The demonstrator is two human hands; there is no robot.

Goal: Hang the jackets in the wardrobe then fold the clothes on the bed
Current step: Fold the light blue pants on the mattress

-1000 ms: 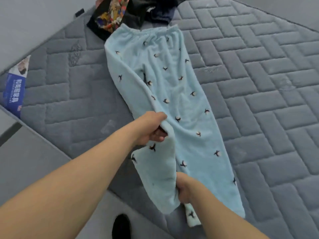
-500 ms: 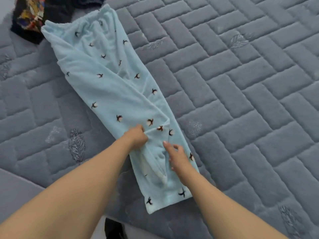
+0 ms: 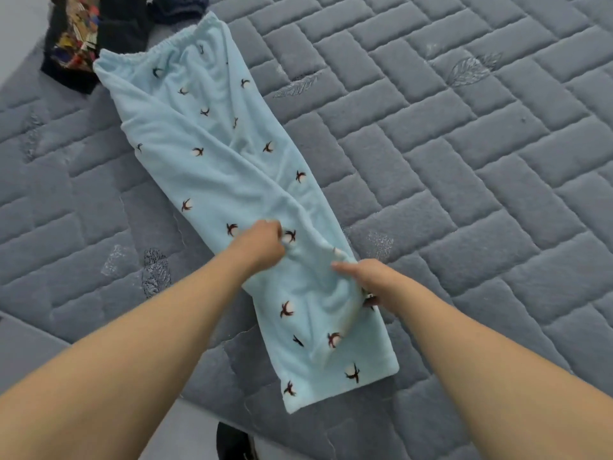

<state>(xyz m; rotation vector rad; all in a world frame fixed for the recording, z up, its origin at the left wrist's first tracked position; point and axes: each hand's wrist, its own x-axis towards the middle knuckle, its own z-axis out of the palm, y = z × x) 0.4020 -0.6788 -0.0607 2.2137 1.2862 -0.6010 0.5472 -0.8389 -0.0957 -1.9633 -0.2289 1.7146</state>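
While the light-blue fleece trousers with small dark bird-like motifs (image 3: 212,167) lie lengthways on the grey quilted mattress (image 3: 464,161), one leg is folded over the other, elastic waistband at the far end, hems at the near end just short of the mattress edge. Step in hand, as I judge it: aligning and smoothing the doubled legs before folding them across.

Left hand (image 3: 260,245) sits on the upper leg around knee height, fingers curled down into the fleece; looks like a pinch of the top layer, fingertips mostly hidden. Right hand (image 3: 361,277) is on the outer edge of the trousers, just beside and nearer than the left, thumb on top, fingers tucked under the edge, gripping it.

To do it well: pull the gripped edge outward until the diagonal crease running up from between the hands goes flat; keep the left hand pinning the top layer so it doesn't slide off the lower leg. Match the hems below the fingers before folding. Fleece is thick and grippy, so lift rather than drag, or the lower layer bunches.

Beyond the waistband, far from both hands, a dark garment with a multicoloured print (image 3: 76,41) and a dark navy piece (image 3: 175,6) lie unfolded, still to do.
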